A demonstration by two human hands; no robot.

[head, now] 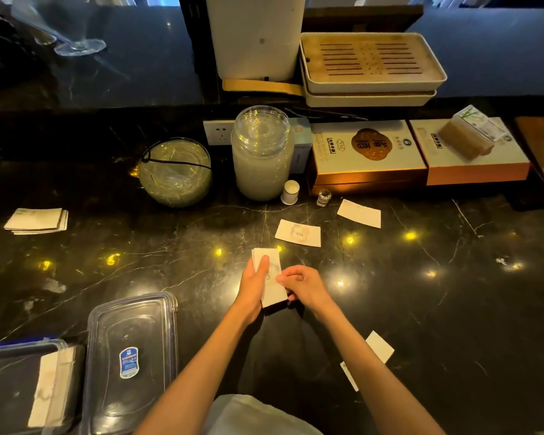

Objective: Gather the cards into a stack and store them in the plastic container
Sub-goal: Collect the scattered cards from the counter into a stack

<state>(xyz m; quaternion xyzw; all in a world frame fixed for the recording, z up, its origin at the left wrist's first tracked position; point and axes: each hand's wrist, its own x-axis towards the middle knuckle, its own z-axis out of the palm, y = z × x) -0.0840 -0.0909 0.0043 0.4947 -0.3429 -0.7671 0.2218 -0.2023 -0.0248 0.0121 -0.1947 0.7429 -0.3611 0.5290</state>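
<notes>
A small stack of white cards (272, 277) is held over the middle of the black marble counter. My left hand (254, 285) grips its left side with the thumb on top. My right hand (302, 285) pinches the stack's right edge. Loose white cards lie around: one (298, 233) just beyond the stack, one (359, 213) further right, one (380, 346) and another (349, 375) beside my right forearm. A separate pile of cards (38, 220) sits far left. The clear plastic container (19, 384) at bottom left holds some cards; its lid (129, 362) lies beside it.
A glass jar (261, 152), a round glass bowl (175, 171), a small white bottle (290, 192) and a tiny glass bottle (323, 196) stand behind the cards. Two boxes (365, 155) and stacked trays (371, 67) line the back right.
</notes>
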